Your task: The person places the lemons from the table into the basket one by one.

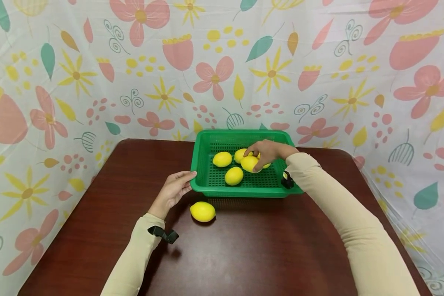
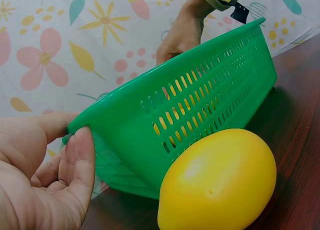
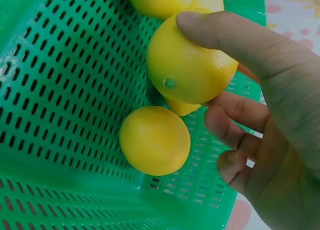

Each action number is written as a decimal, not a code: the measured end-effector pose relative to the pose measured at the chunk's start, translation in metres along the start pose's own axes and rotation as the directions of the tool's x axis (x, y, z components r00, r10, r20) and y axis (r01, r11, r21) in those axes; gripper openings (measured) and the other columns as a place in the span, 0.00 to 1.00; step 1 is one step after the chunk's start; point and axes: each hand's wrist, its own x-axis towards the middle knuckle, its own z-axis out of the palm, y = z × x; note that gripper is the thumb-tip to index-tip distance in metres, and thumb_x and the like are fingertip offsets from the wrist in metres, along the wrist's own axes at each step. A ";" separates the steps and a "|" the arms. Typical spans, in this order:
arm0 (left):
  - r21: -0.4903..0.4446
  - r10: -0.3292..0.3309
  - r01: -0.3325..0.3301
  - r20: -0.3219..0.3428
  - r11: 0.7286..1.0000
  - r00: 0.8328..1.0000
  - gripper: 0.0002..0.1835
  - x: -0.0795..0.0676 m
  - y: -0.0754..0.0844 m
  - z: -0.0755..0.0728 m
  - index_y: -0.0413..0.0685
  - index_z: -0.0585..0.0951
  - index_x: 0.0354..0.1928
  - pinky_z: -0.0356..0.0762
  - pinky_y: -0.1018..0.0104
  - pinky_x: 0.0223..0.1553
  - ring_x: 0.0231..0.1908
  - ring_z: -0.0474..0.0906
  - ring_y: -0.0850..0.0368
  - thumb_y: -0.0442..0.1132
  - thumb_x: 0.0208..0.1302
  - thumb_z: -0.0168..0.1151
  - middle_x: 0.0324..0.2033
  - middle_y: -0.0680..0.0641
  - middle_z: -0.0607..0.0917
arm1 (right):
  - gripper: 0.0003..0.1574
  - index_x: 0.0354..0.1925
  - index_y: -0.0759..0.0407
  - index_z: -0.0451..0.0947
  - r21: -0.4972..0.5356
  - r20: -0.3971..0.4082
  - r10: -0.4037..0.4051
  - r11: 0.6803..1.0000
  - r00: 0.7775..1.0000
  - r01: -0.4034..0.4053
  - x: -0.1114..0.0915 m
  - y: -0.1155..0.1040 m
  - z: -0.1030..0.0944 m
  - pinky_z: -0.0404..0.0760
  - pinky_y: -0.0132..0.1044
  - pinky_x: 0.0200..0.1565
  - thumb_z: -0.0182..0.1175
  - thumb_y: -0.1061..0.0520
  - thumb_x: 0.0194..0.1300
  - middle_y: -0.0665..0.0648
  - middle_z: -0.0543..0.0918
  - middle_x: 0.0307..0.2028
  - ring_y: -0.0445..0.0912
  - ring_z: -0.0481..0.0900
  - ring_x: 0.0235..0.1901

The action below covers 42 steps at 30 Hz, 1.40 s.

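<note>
In the head view a green plastic basket (image 1: 244,190) with slotted walls stands at the back of the table. My left hand (image 1: 174,188) pinches its left front corner; the left wrist view shows thumb and fingers on the basket rim (image 2: 117,92). Over the basket's inside, my right hand (image 1: 269,151) holds a yellow lemon (image 1: 249,164) between thumb and fingers. In the right wrist view this lemon (image 3: 192,65) overlaps others in the basket. Several more lie on the basket floor, among them a left lemon (image 1: 222,159) and a front lemon (image 1: 234,176).
One loose lemon (image 1: 202,211) lies on the dark wooden table (image 1: 266,242), just in front of the basket near my left hand. Behind the table hangs a white floral cloth (image 1: 214,53), which also runs along both sides.
</note>
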 end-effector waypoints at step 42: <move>0.017 0.007 -0.007 0.001 1.000 1.000 0.09 0.001 -0.001 -0.002 0.44 0.81 0.46 0.79 0.72 0.35 0.29 0.71 0.62 0.40 0.71 0.67 0.29 0.54 0.76 | 0.23 0.54 0.53 0.84 0.166 -0.601 -0.046 0.969 0.798 0.181 -0.074 -0.126 0.076 0.84 0.43 0.42 0.72 0.47 0.65 0.53 0.88 0.45 0.48 0.85 0.40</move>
